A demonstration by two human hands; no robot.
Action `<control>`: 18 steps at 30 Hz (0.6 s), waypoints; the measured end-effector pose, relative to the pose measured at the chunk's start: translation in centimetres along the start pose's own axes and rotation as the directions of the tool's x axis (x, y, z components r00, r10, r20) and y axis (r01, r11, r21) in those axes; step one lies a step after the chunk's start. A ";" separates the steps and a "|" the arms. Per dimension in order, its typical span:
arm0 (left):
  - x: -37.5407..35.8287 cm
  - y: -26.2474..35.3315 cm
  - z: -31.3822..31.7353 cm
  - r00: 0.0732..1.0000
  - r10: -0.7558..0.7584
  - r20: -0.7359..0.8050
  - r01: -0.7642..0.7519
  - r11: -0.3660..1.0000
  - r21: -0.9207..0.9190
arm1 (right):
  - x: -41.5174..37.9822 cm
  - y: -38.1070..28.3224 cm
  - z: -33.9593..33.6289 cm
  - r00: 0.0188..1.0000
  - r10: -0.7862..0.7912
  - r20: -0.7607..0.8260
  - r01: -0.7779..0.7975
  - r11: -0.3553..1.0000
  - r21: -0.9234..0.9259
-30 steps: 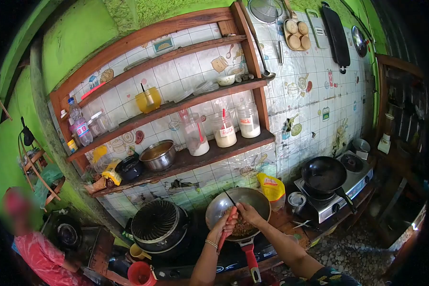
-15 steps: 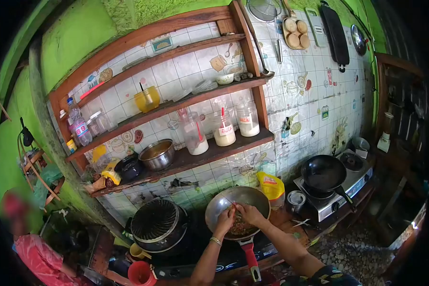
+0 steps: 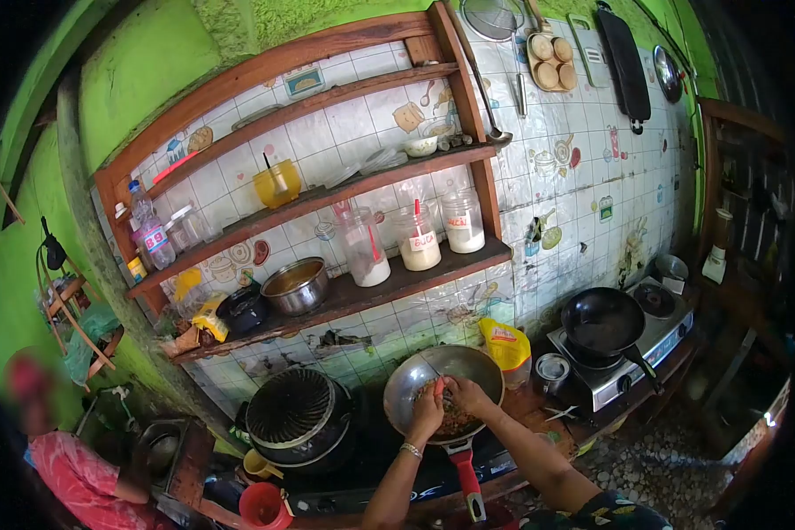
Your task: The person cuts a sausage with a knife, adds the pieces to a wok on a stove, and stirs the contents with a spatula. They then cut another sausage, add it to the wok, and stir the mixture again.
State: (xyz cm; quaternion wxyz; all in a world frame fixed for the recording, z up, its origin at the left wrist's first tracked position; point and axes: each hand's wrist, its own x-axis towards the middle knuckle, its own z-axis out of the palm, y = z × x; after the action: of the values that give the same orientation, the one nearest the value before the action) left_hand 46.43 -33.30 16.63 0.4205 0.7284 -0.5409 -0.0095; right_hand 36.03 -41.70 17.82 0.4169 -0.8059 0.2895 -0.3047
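A metal frying pan (image 3: 405, 375) with a red handle sits on the dark stovetop, with brownish chopped food (image 3: 456, 417) in its bottom. Above the pan, my left hand (image 3: 427, 410) and my right hand (image 3: 465, 395) come together, fingertips almost touching. Both have their fingers pinched closed. Whatever they hold between them is too small to make out. The pan's handle (image 3: 465, 477) points toward me, between my forearms, and neither hand grips it.
A black lidded pot (image 3: 296, 415) stands left of the pan. At right are a yellow bag (image 3: 507, 352), a metal can (image 3: 552, 369) and a black pan (image 3: 602, 320) on a gas stove (image 3: 623, 375). Shelves (image 3: 344, 320) hold jars. A person in red (image 3: 84, 481) is far left.
My hands stay above the pan, with the left fingers turned slightly more upright. The whole view has shifted a little. At left, the other person's arm has moved and a sink basin shows more.
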 end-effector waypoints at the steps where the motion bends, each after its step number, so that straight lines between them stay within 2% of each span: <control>1: -0.1 0.1 -0.3 1.000 0.000 0.003 0.000 1.000 0.002 | -0.1 0.0 0.1 1.000 0.006 -0.004 -0.006 1.000 0.028; 3: 0.3 1.7 -1.5 0.979 -0.185 0.086 0.186 0.982 -0.003 | 0.0 -0.3 -0.1 1.000 0.003 -0.005 -0.003 0.999 0.044; 5: 0.4 0.9 -1.1 0.985 -0.164 0.056 0.165 0.986 -0.026 | -0.6 -0.6 0.3 0.991 -0.127 -0.030 0.130 0.987 0.098; 9: 0.1 0.4 -1.1 0.997 -0.081 0.000 0.081 0.995 -0.050 | -0.7 -1.0 0.5 0.996 -0.085 -0.009 0.086 0.992 0.097; 11: 0.0 1.1 -1.5 0.994 -0.107 0.019 0.108 0.992 -0.071 | -1.0 -1.8 0.6 0.997 -0.063 -0.047 0.058 0.993 -0.098; 12: 0.0 1.4 -1.6 0.990 -0.133 0.035 0.136 0.986 -0.093 | -1.0 -1.8 0.7 0.997 -0.062 -0.051 0.056 0.993 -0.099; 14: 0.1 0.7 -1.0 0.992 -0.123 0.026 0.125 0.989 -0.075 | -0.8 -2.1 1.0 0.996 -0.037 -0.081 0.013 0.959 -0.284; 18: 0.2 -0.6 -0.4 0.986 -0.166 0.022 0.167 0.985 -0.036 | -0.7 -2.1 1.4 0.995 -0.069 -0.077 0.039 0.940 -0.340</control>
State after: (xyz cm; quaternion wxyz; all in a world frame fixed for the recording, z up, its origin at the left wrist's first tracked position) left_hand 47.19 -33.14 16.62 0.4265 0.7629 -0.4819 -0.0617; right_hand 37.01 -39.51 18.76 0.2510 -0.8590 0.3330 -0.2970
